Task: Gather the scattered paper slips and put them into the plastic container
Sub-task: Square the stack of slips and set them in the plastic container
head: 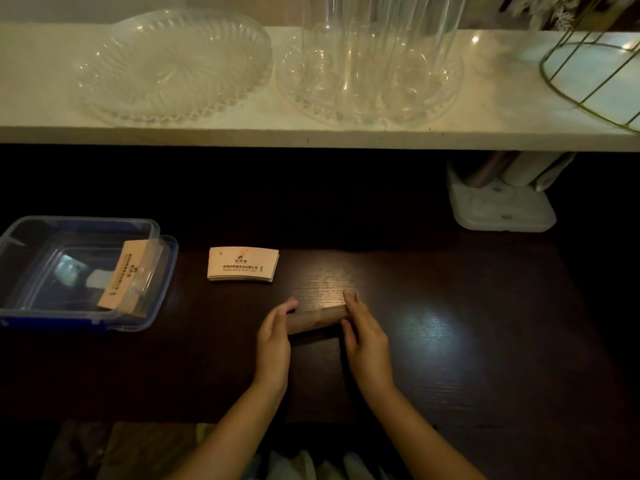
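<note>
A stack of tan paper slips stands on edge on the dark wooden table, pressed between my two hands. My left hand holds its left end and my right hand holds its right end. A second small pile of printed slips lies flat on the table behind and to the left. The clear plastic container with blue trim sits at the far left; a few slips lean inside against its right wall.
A white shelf overhangs the back of the table, carrying a clear glass platter, a second dish with tall glasses and a gold wire basket. A white holder stands under the shelf at right.
</note>
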